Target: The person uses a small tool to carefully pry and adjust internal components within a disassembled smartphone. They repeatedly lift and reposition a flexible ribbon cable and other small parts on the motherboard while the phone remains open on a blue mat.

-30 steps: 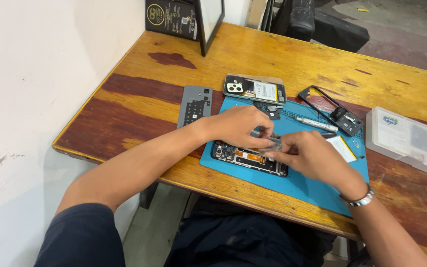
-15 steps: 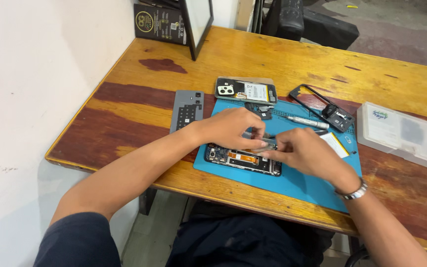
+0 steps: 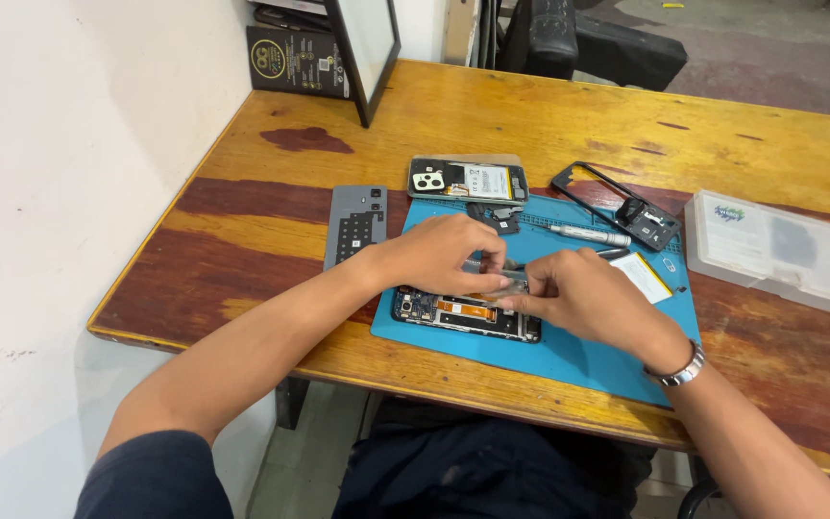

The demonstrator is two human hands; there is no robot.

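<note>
An opened phone [image 3: 461,315] with its circuit boards bare lies on a blue work mat [image 3: 569,363]. Both my hands meet just above its upper edge. My left hand [image 3: 442,254] comes in from the left and my right hand [image 3: 583,300], with a metal wristband, from the right. Their fingertips pinch a small thin metal piece [image 3: 498,278] between them, right over the phone. What kind of piece it is stays unclear. The fingers hide part of the phone's top edge.
On the wooden table: a grey screw tray [image 3: 355,224] left of the mat, a phone back cover [image 3: 466,180], a black phone frame [image 3: 617,205], a silver screwdriver [image 3: 588,234], a white card [image 3: 647,277], a clear plastic box [image 3: 775,252] at right, a black-framed panel [image 3: 367,48] at the back.
The view has shifted slightly. Both hands stay together over the opened phone, the fingertips drawn a little closer on the metal piece.
</note>
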